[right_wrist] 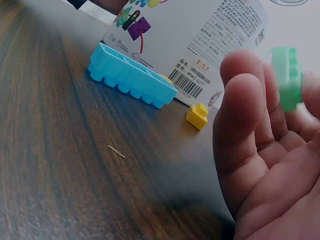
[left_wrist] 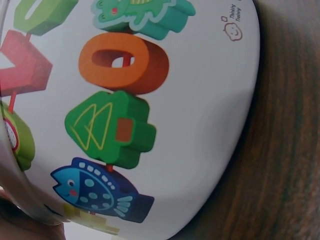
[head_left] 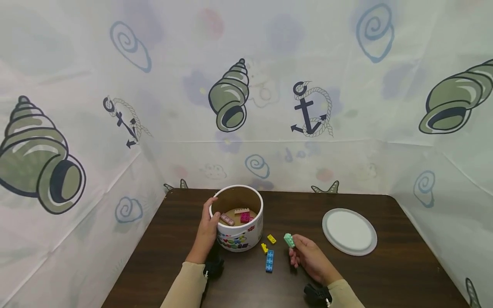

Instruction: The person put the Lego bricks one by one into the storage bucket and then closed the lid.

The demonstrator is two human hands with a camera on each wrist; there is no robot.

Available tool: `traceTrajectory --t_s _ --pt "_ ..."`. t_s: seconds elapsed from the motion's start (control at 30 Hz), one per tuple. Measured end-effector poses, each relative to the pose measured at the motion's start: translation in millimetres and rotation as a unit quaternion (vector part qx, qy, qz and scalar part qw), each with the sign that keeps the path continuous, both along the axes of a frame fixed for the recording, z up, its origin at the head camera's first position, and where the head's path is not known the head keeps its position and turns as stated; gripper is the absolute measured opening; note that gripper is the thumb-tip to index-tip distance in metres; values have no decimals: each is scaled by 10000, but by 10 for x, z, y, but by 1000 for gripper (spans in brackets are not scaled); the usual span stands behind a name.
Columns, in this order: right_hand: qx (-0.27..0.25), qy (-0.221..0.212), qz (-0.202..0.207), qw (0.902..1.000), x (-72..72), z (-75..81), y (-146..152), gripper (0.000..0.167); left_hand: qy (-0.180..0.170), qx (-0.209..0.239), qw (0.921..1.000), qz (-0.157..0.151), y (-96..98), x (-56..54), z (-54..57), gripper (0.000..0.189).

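My left hand [head_left: 206,233] grips the rim of a round white tub [head_left: 257,233], thumb over the near edge. The tub leans toward me, showing a pale pink brick [head_left: 227,219] and a magenta brick [head_left: 245,217] among several inside. Its printed wall [left_wrist: 200,100] fills the left wrist view. Between thumb and fingertips, my right hand [head_left: 313,259] pinches a mint-green toy brick [head_left: 289,240] above the table, right of the tub. A long blue brick [head_left: 269,262] and two small yellow bricks [head_left: 271,238] lie on the table between the hands.
A round white lid or plate [head_left: 349,232] lies on the dark wooden table [head_left: 400,265] to the right. Fabric walls [head_left: 269,162] printed with shells and anchors enclose the table at the back and sides. A thin sliver [right_wrist: 116,151] lies near the blue brick.
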State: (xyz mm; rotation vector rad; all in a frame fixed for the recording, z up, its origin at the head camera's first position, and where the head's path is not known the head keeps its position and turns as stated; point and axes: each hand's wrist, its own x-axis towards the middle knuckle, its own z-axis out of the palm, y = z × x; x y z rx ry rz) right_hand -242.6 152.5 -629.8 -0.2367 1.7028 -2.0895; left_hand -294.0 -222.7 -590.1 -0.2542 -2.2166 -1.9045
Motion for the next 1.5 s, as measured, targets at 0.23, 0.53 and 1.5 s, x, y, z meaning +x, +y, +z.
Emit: traceTrajectory --t_s 0.23,0.53,1.5 --pt "-44 530 -357 9979 9 139 -96 30 -5 -18 10000 54 -9 -1 31 55" --pt "-409 716 -1208 9892 37 830 -318 31 -73 -115 9999 13 -16 21 -2 56" --pt "-243 606 -743 9951 -613 1422 -1395 38 154 -119 9998 61 -8 -6 -21 57"
